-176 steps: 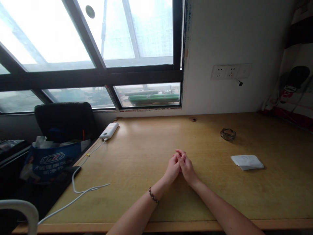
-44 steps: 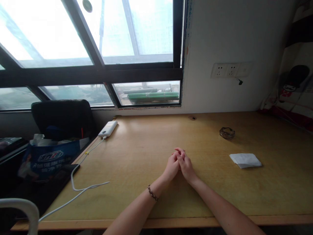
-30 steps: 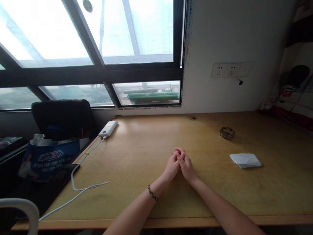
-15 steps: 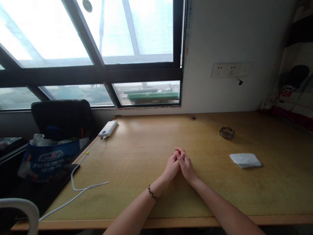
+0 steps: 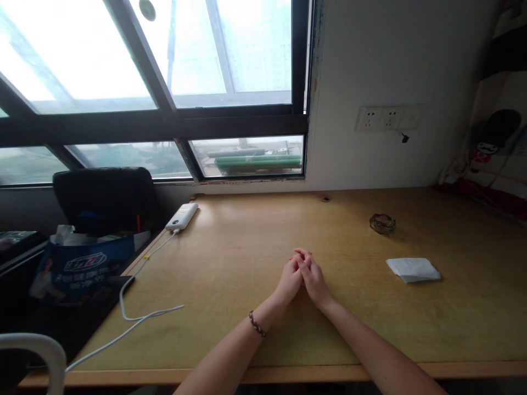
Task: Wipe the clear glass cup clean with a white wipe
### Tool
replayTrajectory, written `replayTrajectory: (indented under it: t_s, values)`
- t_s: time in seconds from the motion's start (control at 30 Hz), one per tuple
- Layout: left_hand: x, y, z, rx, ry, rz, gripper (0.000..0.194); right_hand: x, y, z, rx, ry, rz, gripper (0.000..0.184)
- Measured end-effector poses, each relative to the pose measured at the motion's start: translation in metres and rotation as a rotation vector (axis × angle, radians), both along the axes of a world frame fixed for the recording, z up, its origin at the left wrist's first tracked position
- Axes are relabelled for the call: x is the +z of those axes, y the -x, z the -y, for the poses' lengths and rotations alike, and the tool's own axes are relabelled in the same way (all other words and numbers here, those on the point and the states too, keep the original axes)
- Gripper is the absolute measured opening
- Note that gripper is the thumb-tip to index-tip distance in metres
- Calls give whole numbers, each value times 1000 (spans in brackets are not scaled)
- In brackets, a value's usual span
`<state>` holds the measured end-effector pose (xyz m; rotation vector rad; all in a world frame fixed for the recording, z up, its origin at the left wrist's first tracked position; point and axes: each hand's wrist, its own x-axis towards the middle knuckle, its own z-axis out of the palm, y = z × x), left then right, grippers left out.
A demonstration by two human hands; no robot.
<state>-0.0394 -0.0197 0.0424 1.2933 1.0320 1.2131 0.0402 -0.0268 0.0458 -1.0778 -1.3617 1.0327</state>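
Note:
My left hand (image 5: pixel 289 282) and my right hand (image 5: pixel 314 281) rest clasped together on the middle of the wooden desk (image 5: pixel 230 274), fingers interlaced. Nothing shows between them. A braided bracelet (image 5: pixel 257 325) sits on my left wrist. A folded white paper tissue (image 5: pixel 413 269) lies on the desk to the right of my hands, apart from them. Farther back on the right lies a dark ring-shaped bangle (image 5: pixel 382 223).
A white power bank (image 5: pixel 181 216) lies at the desk's back left, its white cable (image 5: pixel 140 307) trailing toward the front edge. Left of the desk stand a black chair (image 5: pixel 105 197) and a blue bag (image 5: pixel 84 266). Wall sockets (image 5: pixel 387 118) sit above the desk.
Nothing has visibly changed with my hands; they stay clasped in the same spot. Since the earliest frame the view has shifted very slightly.

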Motion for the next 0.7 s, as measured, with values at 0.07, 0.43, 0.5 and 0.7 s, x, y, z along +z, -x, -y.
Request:
replayTrajectory:
  t_s: [0.07,0.43,0.5,0.7]
  values:
    - [0,0,0,5,-7,-4,35,0,0,0,2,4,3,33]
    - [-2,0,-1,-5,-2,2,36,0,0,1,18,1,4,34]
    - [-2,0,-1,-9,-5,4,35,-1,-1,0,14,2,12,33]
    - [-4,0,-1,-7,-8,-1,37,-1,-1,0,7,1,17,33]
